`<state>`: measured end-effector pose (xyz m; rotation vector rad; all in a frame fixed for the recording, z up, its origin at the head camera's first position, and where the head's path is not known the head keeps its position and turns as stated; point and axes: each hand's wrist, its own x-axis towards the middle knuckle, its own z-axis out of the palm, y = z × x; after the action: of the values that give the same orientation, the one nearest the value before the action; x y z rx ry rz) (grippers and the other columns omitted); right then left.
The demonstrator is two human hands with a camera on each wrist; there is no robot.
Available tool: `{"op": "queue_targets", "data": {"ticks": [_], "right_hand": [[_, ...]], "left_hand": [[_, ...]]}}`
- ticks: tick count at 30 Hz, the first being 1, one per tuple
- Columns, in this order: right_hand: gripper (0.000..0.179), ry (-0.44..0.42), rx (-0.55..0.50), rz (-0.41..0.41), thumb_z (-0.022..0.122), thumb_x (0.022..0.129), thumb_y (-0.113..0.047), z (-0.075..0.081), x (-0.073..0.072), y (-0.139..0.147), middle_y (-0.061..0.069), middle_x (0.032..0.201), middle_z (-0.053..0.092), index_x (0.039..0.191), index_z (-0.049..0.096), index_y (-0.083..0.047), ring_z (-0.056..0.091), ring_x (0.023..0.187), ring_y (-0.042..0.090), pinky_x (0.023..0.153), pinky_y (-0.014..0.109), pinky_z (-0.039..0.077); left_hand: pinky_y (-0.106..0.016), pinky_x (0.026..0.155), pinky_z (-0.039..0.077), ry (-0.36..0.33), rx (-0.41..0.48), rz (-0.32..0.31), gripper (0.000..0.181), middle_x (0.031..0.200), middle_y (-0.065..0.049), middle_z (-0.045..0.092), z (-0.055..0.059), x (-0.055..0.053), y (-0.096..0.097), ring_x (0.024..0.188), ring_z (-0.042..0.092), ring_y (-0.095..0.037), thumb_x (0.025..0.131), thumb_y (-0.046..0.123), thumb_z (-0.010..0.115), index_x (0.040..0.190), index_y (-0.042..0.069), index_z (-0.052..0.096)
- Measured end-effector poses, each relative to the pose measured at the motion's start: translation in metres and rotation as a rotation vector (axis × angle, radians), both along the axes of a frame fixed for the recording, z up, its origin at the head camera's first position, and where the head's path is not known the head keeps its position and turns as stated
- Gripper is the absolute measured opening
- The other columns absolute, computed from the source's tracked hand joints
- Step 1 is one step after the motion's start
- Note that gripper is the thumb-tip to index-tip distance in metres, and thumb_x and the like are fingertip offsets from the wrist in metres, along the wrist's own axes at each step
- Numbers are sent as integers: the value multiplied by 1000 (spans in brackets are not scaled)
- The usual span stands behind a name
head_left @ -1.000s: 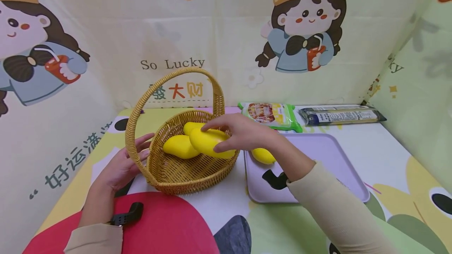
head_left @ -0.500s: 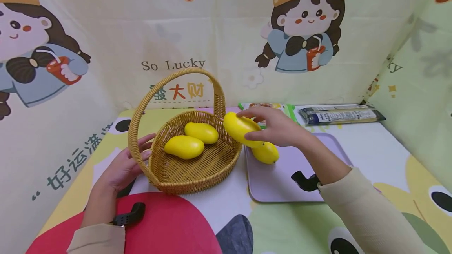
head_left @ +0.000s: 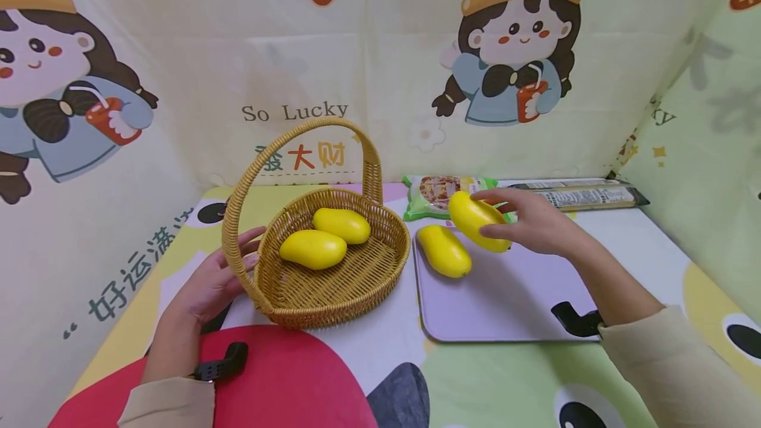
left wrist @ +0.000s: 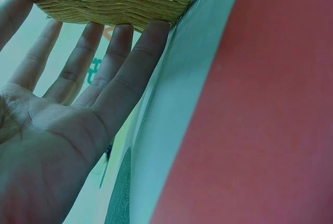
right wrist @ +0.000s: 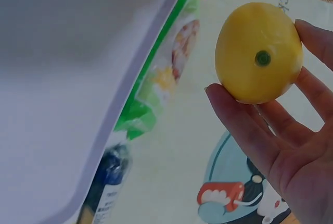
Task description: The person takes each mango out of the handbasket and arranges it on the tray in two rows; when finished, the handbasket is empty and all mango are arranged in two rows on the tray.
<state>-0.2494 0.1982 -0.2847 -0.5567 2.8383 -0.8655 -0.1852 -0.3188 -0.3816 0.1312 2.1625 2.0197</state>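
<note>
My right hand [head_left: 532,220] holds a yellow mango [head_left: 477,221] between thumb and fingers, over the back of the lilac tray [head_left: 505,322]. The right wrist view shows that mango [right wrist: 260,52] end-on, its green stem spot facing the camera. Another mango [head_left: 444,251] lies on the tray's left part. Two more mangoes, a front one [head_left: 312,249] and a rear one [head_left: 341,225], lie in the wicker basket [head_left: 333,316]. My left hand [head_left: 214,283] is at the basket's left side; in the left wrist view its extended fingers [left wrist: 122,83] meet the woven wall [left wrist: 119,0].
Behind the tray lies a green-edged food packet [head_left: 436,193], partly hidden by the held mango. A long dark-ended packet [head_left: 594,197] is at the back right. The basket's tall handle [head_left: 285,137] arches over it. A printed cloth wall [head_left: 392,84] stands behind.
My right hand has carried the mango rightward out of the basket, past the mango on the tray, to above the tray. My left hand stays at the basket's side.
</note>
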Motion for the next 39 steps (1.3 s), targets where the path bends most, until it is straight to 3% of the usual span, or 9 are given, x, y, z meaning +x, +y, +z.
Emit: {"op": "queue_targets", "data": {"ticks": [10, 19, 26, 39], "right_hand": [[61, -4, 93, -60, 78, 91, -29, -14, -2, 30, 29, 139, 57, 145, 58, -10, 60, 117, 45, 77, 41, 61], [63, -59, 165, -96, 78, 90, -31, -31, -7, 47, 31, 135, 57, 145, 57, -10, 60, 109, 42, 74, 40, 58], [65, -113, 197, -102, 77, 91, -33, -39, -8, 52, 32, 134, 56, 146, 55, -8, 59, 108, 41, 75, 39, 57], [61, -57, 192, -107, 76, 91, -29, -45, -8, 55, 33, 138, 55, 145, 56, -8, 59, 110, 44, 79, 44, 59]], "left_hand": [[-26, 95, 57, -2, -1, 9, 60, 143, 2, 51, 0, 0, 1, 117, 66, -7, 107, 22, 56, 163, 20, 33], [-27, 94, 57, 4, -5, -1, 60, 142, 4, 52, -1, -1, 0, 117, 66, -6, 107, 23, 56, 163, 21, 34], [-26, 94, 58, 18, 45, -25, 59, 140, 5, 56, -2, 0, -2, 114, 68, -8, 108, 19, 54, 163, 18, 32], [-25, 94, 58, 33, 56, -28, 58, 139, 6, 57, -2, 1, -1, 113, 68, -7, 108, 17, 54, 162, 18, 34]]}}
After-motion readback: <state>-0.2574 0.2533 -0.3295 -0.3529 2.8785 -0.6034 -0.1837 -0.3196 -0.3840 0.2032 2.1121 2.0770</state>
